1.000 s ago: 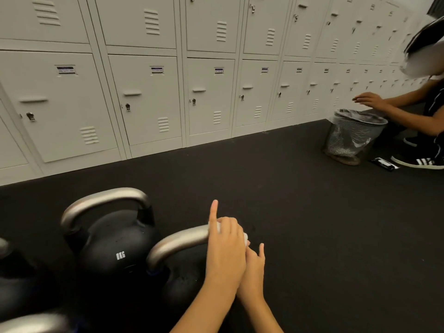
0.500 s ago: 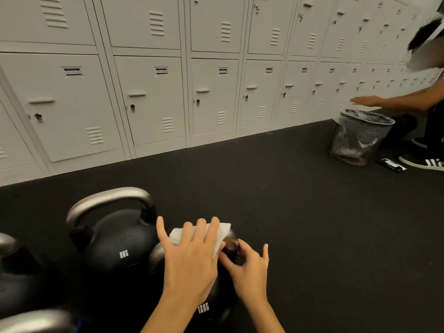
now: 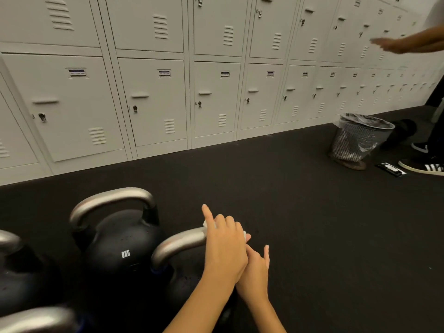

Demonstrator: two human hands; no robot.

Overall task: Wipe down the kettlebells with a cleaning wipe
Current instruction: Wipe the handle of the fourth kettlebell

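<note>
A black kettlebell with a steel handle (image 3: pixel 177 245) stands on the floor right in front of me. My left hand (image 3: pixel 224 246) grips the right part of that handle through a white cleaning wipe (image 3: pixel 205 223), index finger pointing up. Only small edges of the wipe show. My right hand (image 3: pixel 255 270) lies just under and behind the left, holding the handle's right end, one finger raised; most of its fingers are hidden. A second kettlebell marked 8KG (image 3: pixel 120 251) stands to the left, touching the first.
Two more kettlebells sit at the left edge (image 3: pixel 16 272) and bottom left (image 3: pixel 36 319). White lockers (image 3: pixel 153 102) line the far wall. At the right stand a mesh waste bin (image 3: pixel 358 138), a flat black packet (image 3: pixel 390 168) and another person's shoes (image 3: pixel 422 167).
My left hand went from lying flat on the spread wipe to gripping the handle further right with the wipe bunched under it. The other person at the right stood up.
</note>
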